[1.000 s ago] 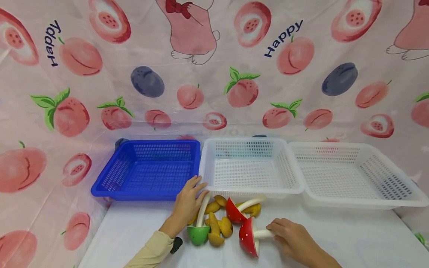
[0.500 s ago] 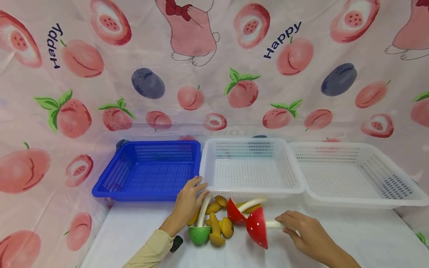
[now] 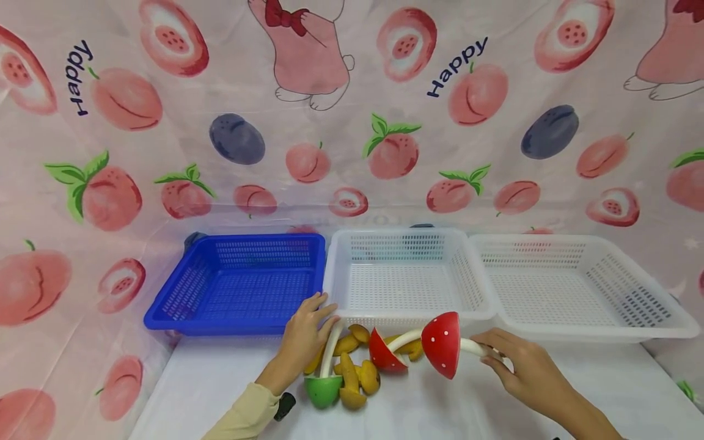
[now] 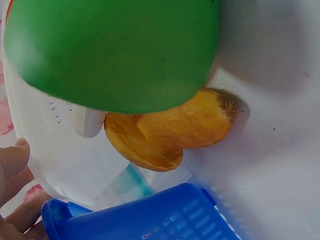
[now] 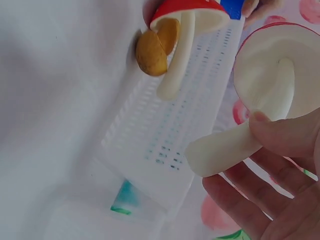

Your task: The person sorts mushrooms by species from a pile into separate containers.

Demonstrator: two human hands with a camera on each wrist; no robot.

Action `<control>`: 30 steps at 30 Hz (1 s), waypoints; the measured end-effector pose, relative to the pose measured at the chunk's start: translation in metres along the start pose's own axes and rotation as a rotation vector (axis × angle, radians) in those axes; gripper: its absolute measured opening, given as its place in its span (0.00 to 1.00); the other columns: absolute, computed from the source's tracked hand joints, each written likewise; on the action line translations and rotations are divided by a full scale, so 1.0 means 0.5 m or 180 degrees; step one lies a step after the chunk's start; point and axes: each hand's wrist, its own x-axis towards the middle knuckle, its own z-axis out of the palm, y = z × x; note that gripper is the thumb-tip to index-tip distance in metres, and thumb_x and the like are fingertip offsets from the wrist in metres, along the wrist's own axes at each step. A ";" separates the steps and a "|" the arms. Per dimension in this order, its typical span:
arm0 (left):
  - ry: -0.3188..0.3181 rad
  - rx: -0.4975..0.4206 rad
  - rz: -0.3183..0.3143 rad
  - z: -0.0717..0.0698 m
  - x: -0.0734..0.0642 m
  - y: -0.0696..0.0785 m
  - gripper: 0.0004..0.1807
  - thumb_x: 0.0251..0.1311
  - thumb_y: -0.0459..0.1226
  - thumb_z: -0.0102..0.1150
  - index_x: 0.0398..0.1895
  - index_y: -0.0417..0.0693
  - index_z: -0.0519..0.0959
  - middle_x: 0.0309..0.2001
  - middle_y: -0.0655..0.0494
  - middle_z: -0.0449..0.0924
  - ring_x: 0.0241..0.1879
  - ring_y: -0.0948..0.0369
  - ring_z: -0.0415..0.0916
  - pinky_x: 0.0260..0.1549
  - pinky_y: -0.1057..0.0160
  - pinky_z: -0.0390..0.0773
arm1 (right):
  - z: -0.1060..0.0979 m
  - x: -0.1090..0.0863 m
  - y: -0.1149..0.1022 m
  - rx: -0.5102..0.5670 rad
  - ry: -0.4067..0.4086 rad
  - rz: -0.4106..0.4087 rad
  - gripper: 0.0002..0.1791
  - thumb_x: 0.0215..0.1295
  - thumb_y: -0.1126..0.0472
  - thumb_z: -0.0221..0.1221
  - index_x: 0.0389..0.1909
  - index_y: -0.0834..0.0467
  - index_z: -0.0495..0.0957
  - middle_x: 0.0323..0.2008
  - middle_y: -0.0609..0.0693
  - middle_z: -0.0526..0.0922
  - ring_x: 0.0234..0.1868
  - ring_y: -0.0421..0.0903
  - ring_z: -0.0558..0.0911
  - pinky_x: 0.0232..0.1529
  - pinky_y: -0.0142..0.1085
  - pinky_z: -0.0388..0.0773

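My right hand [image 3: 530, 366] pinches the white stem of a red toy mushroom [image 3: 442, 345] with white dots, raised off the table with its cap to the left. The right wrist view shows the thumb and fingers around the stem [image 5: 225, 147]. My left hand [image 3: 299, 335] rests at the adjoining rims of the blue and middle white baskets, fingers extended and loosely bent. Beside it lies a green toy mushroom [image 3: 323, 391], cap toward me. Several yellow-brown toy mushrooms [image 3: 352, 382] and another red mushroom [image 3: 387, 353] lie in front of the white basket, partly overlapping.
A blue basket [image 3: 233, 329], a middle white basket [image 3: 412, 316] and a right white basket [image 3: 599, 332] stand in a row at the back of the white-covered table [image 3: 220, 373]. A fruit-print cloth [image 3: 352, 122] hangs behind. A small black object [image 3: 285, 406] lies near the left sleeve.
My right hand has lifted the red mushroom from the table and moved it up and to the right. The left hand has stayed at the basket rims.
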 end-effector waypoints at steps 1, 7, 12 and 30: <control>-0.0003 0.0006 -0.0002 0.001 -0.001 -0.001 0.15 0.58 0.40 0.64 0.47 0.43 0.84 0.57 0.41 0.75 0.60 0.45 0.68 0.53 0.44 0.72 | -0.004 0.001 0.003 -0.0017 0.0003 0.0014 0.27 0.36 0.74 0.73 0.40 0.50 0.80 0.33 0.33 0.78 0.27 0.31 0.73 0.26 0.23 0.75; 0.0043 0.0044 0.0060 0.003 -0.004 -0.005 0.15 0.57 0.40 0.65 0.46 0.43 0.84 0.56 0.41 0.75 0.59 0.44 0.69 0.51 0.43 0.73 | -0.027 0.007 0.017 -0.0047 0.0021 0.0067 0.26 0.37 0.73 0.73 0.40 0.54 0.80 0.32 0.36 0.78 0.27 0.32 0.77 0.26 0.31 0.81; 0.0055 0.0033 0.0099 0.002 -0.001 -0.002 0.14 0.58 0.40 0.64 0.46 0.43 0.84 0.56 0.41 0.75 0.59 0.45 0.69 0.52 0.44 0.73 | -0.045 0.016 0.029 -0.0129 0.0082 0.0184 0.26 0.36 0.74 0.73 0.41 0.56 0.80 0.33 0.41 0.80 0.28 0.37 0.80 0.26 0.33 0.82; 0.0014 0.0095 0.0118 0.000 0.000 -0.003 0.15 0.58 0.39 0.65 0.46 0.43 0.84 0.56 0.41 0.75 0.59 0.44 0.70 0.50 0.43 0.74 | -0.081 0.038 0.088 -0.0215 0.0194 0.0401 0.25 0.39 0.73 0.72 0.44 0.63 0.79 0.33 0.53 0.83 0.30 0.49 0.82 0.23 0.34 0.82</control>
